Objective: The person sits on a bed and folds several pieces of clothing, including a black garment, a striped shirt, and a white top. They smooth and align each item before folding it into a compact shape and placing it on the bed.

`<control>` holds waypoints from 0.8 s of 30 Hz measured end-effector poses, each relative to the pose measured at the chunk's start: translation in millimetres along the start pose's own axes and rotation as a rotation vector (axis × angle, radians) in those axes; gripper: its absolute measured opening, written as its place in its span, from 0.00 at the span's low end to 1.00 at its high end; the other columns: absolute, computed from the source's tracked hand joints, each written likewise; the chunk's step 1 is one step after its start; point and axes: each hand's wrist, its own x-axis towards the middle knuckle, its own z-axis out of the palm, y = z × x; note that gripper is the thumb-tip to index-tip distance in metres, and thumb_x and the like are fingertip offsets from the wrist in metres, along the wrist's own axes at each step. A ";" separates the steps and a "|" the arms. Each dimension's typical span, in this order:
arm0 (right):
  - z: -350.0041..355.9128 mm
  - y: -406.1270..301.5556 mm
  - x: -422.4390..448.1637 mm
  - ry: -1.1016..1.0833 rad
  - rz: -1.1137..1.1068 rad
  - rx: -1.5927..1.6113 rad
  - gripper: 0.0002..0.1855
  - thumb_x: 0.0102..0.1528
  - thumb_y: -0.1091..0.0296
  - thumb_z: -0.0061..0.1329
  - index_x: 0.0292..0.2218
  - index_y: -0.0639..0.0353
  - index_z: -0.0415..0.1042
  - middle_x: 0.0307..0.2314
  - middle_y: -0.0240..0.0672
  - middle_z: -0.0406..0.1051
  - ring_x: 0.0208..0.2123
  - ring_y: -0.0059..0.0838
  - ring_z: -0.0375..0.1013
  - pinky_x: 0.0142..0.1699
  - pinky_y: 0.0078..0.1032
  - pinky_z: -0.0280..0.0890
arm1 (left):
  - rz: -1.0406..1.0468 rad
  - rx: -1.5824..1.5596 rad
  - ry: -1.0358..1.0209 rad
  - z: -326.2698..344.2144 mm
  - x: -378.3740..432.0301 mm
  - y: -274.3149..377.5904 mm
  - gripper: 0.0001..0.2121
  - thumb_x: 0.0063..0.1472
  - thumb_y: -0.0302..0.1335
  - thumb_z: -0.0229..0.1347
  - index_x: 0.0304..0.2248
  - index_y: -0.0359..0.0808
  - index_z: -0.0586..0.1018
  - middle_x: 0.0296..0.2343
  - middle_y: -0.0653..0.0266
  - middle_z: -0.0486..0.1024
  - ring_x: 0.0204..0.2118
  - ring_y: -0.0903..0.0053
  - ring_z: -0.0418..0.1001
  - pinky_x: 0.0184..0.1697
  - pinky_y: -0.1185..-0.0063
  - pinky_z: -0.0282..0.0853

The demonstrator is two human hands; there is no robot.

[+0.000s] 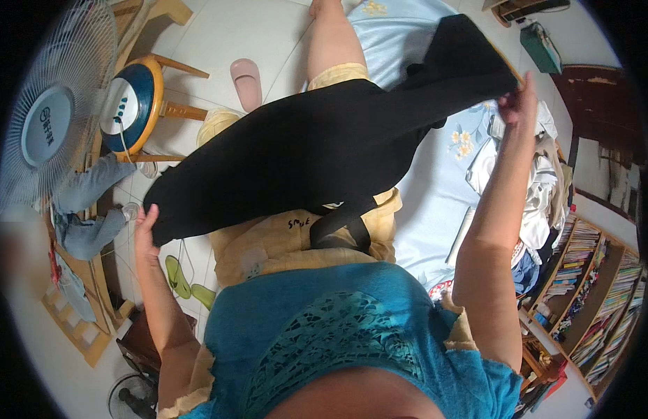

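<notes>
A black garment [298,152] is stretched out in the air above my lap, running from lower left to upper right. My left hand [147,230] grips its left end, thumb up along the cloth. At the far right corner, my right hand [516,102] pinches the other end. A narrow black strip of the cloth hangs down in a loop over my yellow clothing [282,235]. What kind of garment it is cannot be told. Below its right half lies a light blue flowered bedsheet [429,209].
Clothes [538,183] lie heaped on the bed's right side, near a bookshelf [591,293]. To the left stand an electric fan [46,125] and a round stool [133,105]. A pink slipper [246,86] and green slippers [178,277] lie on the tiles. Another person in jeans [93,230] sits at left.
</notes>
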 end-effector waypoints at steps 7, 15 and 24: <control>1.6 102.1 27.1 -0.176 0.415 0.068 0.05 0.55 0.66 0.45 0.30 0.58 0.66 0.16 0.25 0.63 0.15 0.16 0.59 0.17 0.13 0.51 | -0.135 -0.078 -0.052 1.9 7.3 -34.3 0.18 0.58 0.31 0.53 0.47 0.36 0.69 0.41 0.61 0.73 0.40 0.73 0.73 0.44 0.75 0.70; 6.3 189.1 51.1 -0.217 0.395 -0.479 0.12 0.55 0.57 0.45 0.28 0.57 0.68 0.21 0.30 0.69 0.22 0.25 0.69 0.23 0.24 0.60 | -0.241 -0.207 -0.173 3.2 12.0 -47.0 0.19 0.58 0.31 0.53 0.48 0.33 0.68 0.42 0.60 0.72 0.42 0.73 0.72 0.46 0.75 0.69; 43.9 48.8 39.3 -0.607 0.174 0.234 0.05 0.51 0.66 0.50 0.27 0.54 0.68 0.23 0.32 0.71 0.20 0.21 0.71 0.20 0.16 0.64 | 0.139 -0.300 -0.088 -17.0 -12.8 7.9 0.19 0.57 0.28 0.52 0.48 0.31 0.67 0.43 0.57 0.71 0.44 0.68 0.71 0.50 0.70 0.66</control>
